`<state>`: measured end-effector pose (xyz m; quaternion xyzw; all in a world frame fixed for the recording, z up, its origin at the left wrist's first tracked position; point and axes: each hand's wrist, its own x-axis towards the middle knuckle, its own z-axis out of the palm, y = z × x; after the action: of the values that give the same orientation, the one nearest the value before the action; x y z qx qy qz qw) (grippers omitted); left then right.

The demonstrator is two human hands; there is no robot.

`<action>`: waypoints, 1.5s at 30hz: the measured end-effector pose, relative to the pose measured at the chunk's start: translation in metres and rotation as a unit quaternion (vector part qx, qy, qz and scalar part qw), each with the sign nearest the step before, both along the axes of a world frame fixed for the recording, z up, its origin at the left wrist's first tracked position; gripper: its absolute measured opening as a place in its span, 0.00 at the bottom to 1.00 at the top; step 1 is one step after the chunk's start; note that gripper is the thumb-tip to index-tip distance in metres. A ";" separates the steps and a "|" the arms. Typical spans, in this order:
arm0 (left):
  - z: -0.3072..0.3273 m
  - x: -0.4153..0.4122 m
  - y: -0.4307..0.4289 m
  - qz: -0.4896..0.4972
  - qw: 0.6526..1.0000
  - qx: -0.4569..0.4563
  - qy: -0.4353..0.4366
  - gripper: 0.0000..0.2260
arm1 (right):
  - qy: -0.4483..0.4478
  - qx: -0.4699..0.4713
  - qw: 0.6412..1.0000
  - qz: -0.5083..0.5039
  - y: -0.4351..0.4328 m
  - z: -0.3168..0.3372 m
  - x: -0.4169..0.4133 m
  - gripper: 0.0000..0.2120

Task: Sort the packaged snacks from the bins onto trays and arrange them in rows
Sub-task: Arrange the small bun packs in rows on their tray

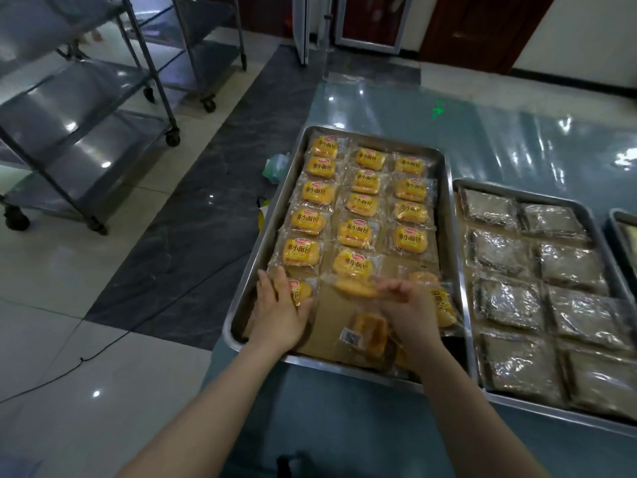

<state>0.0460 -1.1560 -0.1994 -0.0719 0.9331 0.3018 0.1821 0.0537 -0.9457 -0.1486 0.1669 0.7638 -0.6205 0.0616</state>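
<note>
A steel tray in front of me holds yellow bread packets laid in three rows. My left hand lies flat, fingers straight, on a bread packet at the near end of the left row. My right hand pinches a blurred bread packet at the near end of the middle row. Another packet lies partly under that hand on the right. A packet lies face down near the tray's front edge.
A second steel tray on the right carries dark snacks in clear wrappers in two rows. A third tray's corner shows at far right. Both stand on a blue-covered table. Wheeled steel racks stand on the floor at left.
</note>
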 end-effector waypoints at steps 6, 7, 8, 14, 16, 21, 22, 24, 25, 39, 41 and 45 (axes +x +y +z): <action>0.009 0.016 -0.012 0.045 0.973 0.115 0.195 0.26 | 0.030 0.061 0.997 -0.031 0.000 0.005 0.014 0.21; 0.011 0.018 -0.014 0.032 0.968 0.135 0.210 0.22 | 0.034 0.046 0.998 -0.028 -0.001 0.007 0.016 0.22; 0.015 0.019 -0.015 0.015 0.965 0.168 0.203 0.17 | 0.034 0.035 0.999 -0.019 -0.003 0.010 0.019 0.22; 0.039 0.016 -0.011 0.088 0.909 0.405 0.041 0.06 | -0.002 -0.011 0.998 0.057 -0.022 0.020 0.028 0.23; 0.039 0.016 -0.017 0.112 0.899 0.423 0.024 0.05 | -0.007 -0.061 0.997 0.053 -0.027 0.020 0.031 0.21; 0.032 0.025 -0.046 0.116 0.925 0.360 -0.025 0.06 | -0.009 0.008 0.998 0.056 -0.050 0.006 0.033 0.08; 0.031 0.028 -0.052 0.111 0.939 0.325 -0.025 0.06 | -0.011 0.037 0.997 0.061 -0.058 0.003 0.032 0.11; 0.028 0.031 -0.062 0.105 0.965 0.240 -0.008 0.09 | -0.027 0.087 0.993 0.080 -0.071 -0.004 0.028 0.15; 0.028 0.032 -0.066 0.097 0.978 0.184 0.008 0.10 | -0.041 0.114 0.988 0.094 -0.077 -0.007 0.025 0.15; 0.030 0.021 -0.026 -0.117 0.975 -0.067 0.179 0.27 | -0.040 0.136 0.985 0.102 -0.099 -0.036 0.014 0.13; 0.022 0.012 -0.016 -0.176 0.972 -0.090 0.127 0.29 | -0.027 0.163 0.980 0.110 -0.095 -0.036 0.014 0.13; 0.008 0.006 -0.015 -0.228 0.962 -0.132 0.068 0.33 | 0.008 0.209 0.977 0.051 -0.064 -0.028 0.015 0.13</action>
<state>0.0517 -1.1707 -0.1915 0.1398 0.9665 0.1308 0.1712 0.0688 -1.0094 -0.1768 0.1320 0.8845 -0.4446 0.0511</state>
